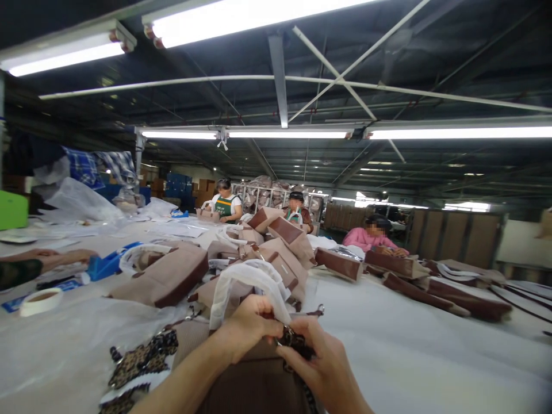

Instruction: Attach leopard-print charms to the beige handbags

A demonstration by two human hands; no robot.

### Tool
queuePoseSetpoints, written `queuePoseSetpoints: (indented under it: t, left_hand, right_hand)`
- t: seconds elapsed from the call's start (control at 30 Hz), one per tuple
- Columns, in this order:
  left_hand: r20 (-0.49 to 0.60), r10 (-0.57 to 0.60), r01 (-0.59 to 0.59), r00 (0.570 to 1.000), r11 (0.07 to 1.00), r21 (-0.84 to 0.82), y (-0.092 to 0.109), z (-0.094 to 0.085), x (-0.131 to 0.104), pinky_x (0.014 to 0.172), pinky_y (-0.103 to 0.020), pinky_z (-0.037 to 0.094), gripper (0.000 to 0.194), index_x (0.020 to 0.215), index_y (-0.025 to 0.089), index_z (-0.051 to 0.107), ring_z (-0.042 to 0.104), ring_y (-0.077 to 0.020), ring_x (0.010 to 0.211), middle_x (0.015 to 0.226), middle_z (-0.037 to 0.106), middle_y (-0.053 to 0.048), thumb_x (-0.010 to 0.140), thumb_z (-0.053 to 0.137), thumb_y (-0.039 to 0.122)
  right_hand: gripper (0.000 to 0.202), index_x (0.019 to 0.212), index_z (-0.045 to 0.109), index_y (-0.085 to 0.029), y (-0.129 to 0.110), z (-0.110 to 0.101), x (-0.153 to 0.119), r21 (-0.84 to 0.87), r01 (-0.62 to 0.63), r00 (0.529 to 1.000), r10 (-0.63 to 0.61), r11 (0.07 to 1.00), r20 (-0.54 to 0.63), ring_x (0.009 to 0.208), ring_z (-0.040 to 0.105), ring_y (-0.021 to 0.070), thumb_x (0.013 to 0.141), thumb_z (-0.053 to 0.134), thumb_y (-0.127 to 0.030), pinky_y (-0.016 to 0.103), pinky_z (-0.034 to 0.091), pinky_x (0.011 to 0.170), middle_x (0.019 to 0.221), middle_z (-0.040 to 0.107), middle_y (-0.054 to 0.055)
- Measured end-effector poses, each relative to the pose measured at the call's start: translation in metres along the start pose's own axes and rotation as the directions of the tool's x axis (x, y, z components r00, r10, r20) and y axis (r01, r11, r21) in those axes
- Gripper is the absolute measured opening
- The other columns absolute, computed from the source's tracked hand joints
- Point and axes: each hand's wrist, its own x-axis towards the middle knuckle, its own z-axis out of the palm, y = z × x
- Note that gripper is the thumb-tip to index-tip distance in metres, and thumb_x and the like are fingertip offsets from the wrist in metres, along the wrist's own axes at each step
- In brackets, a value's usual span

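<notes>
Two hands [244,330] [325,356] around a half-hidden dark piece [298,340]

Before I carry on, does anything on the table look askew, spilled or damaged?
I see nothing spilled or damaged. The heaped beige handbags beyond the left hand do look askew: several lie tipped over, their brown bases showing, rather than standing upright.

Overhead, the hall is flooded with light by bright tubes [241,17], hung beneath a dark roof [474,63] and crossed by pale poles [340,79]. Across the middle, a lower row of tubes [287,135] is strung! Far right, brightness is let in by windows [467,206], tall brown panels [455,238] ranged below. Back left, brown cartons [206,187] are stacked; the foreground is filled by a white worktop [409,356].
</notes>
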Motion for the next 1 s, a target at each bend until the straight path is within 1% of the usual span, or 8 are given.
queuePoseSetpoints:
  t: [0.07, 0.27, 0.33, 0.47, 0.57, 0.67, 0.73, 1.0]
  left_hand:
    - [-0.014, 0.009, -0.009, 1.000, 1.000, 0.003, -0.001, 0.002, -0.001, 0.052, -0.025, 0.034, 0.012, 0.059, 0.014, 0.068, 0.045, -0.0097, 0.051, 0.056, 0.059, 0.001, 0.050, 0.065, 0.021]
    - [-0.021, 0.006, -0.006, 1.000, 1.000, -0.009, 0.001, 0.006, -0.005, 0.053, -0.025, 0.036, 0.013, 0.064, 0.015, 0.067, 0.049, -0.0119, 0.055, 0.057, 0.060, 0.002, 0.054, 0.066, 0.024]
    - [-0.049, 0.014, -0.013, 0.999, 1.000, 0.017, 0.002, 0.008, -0.006, 0.053, -0.024, 0.034, 0.012, 0.064, 0.016, 0.065, 0.048, -0.0117, 0.054, 0.056, 0.058, 0.003, 0.057, 0.063, 0.024]
    - [-0.084, 0.082, -0.079, 0.993, 0.996, 0.048, 0.005, 0.014, -0.005, 0.059, -0.025, 0.032, 0.011, 0.062, 0.015, 0.064, 0.045, -0.0114, 0.058, 0.057, 0.055, 0.003, 0.060, 0.064, 0.025]
    - [-0.148, 0.078, -0.076, 0.986, 0.997, 0.018, 0.003, 0.017, -0.003, 0.064, -0.027, 0.035, 0.017, 0.063, 0.014, 0.066, 0.048, -0.0137, 0.063, 0.061, 0.058, 0.002, 0.060, 0.067, 0.031]
    - [-0.243, 0.007, -0.021, 0.970, 0.998, -0.054, 0.001, 0.020, -0.001, 0.063, -0.027, 0.034, 0.022, 0.064, 0.013, 0.067, 0.047, -0.0140, 0.062, 0.061, 0.060, 0.000, 0.058, 0.067, 0.034]
    - [-0.284, -0.017, -0.001, 0.959, 0.998, -0.061, -0.001, 0.022, 0.000, 0.061, -0.027, 0.032, 0.023, 0.063, 0.013, 0.067, 0.044, -0.0131, 0.059, 0.059, 0.059, 0.000, 0.057, 0.066, 0.036]
    - [-0.315, -0.034, 0.018, 0.949, 0.998, -0.053, -0.005, 0.018, 0.004, 0.057, -0.027, 0.027, 0.024, 0.059, 0.015, 0.063, 0.041, -0.0120, 0.055, 0.054, 0.055, 0.002, 0.056, 0.063, 0.039]
  right_hand:
    - [0.008, 0.087, 0.060, -0.023, -0.002, -0.002, -0.001, 0.006, 0.003, 1.000, -0.003, 1.000, -0.005, 0.057, 0.063, 0.0133, 0.081, 0.066, -0.021, 0.019, 0.047, 0.054, 0.069, 0.067, -0.005]
    - [0.015, 0.093, 0.062, -0.025, -0.004, -0.005, -0.001, 0.069, 0.128, 0.992, -0.129, 0.989, -0.003, 0.071, 0.068, 0.0135, 0.082, 0.063, -0.014, 0.019, 0.050, 0.066, 0.083, 0.072, -0.003]
    - [0.014, 0.094, 0.061, -0.024, -0.001, -0.004, -0.002, 0.036, 0.151, 0.988, -0.152, 0.988, 0.027, 0.073, 0.067, 0.0145, 0.084, 0.062, -0.015, 0.020, 0.050, 0.067, 0.084, 0.072, -0.002]
    - [0.011, 0.089, 0.056, -0.022, 0.005, -0.001, -0.004, -0.089, 0.191, 0.978, -0.183, 0.978, 0.097, 0.066, 0.063, 0.0162, 0.083, 0.063, -0.016, 0.023, 0.048, 0.060, 0.076, 0.067, -0.001]
    - [0.014, 0.086, 0.053, -0.022, 0.006, 0.001, -0.004, -0.093, 0.158, 0.979, -0.143, 0.983, 0.146, 0.066, 0.062, 0.0160, 0.082, 0.063, -0.013, 0.024, 0.047, 0.061, 0.076, 0.065, -0.002]
    - [0.015, 0.087, 0.051, -0.022, 0.004, 0.003, -0.005, -0.098, 0.114, 0.983, -0.098, 0.989, 0.153, 0.068, 0.063, 0.0168, 0.083, 0.061, -0.012, 0.025, 0.047, 0.062, 0.078, 0.065, -0.001]
    - [0.014, 0.086, 0.050, -0.022, 0.003, 0.006, -0.005, -0.129, 0.101, 0.986, -0.083, 0.986, 0.144, 0.067, 0.063, 0.0178, 0.083, 0.059, -0.011, 0.026, 0.046, 0.061, 0.077, 0.065, 0.000]
    - [0.012, 0.089, 0.049, -0.023, 0.003, 0.019, -0.007, -0.135, 0.055, 0.997, -0.046, 0.989, 0.068, 0.069, 0.065, 0.0199, 0.085, 0.050, -0.011, 0.028, 0.047, 0.061, 0.079, 0.066, 0.002]
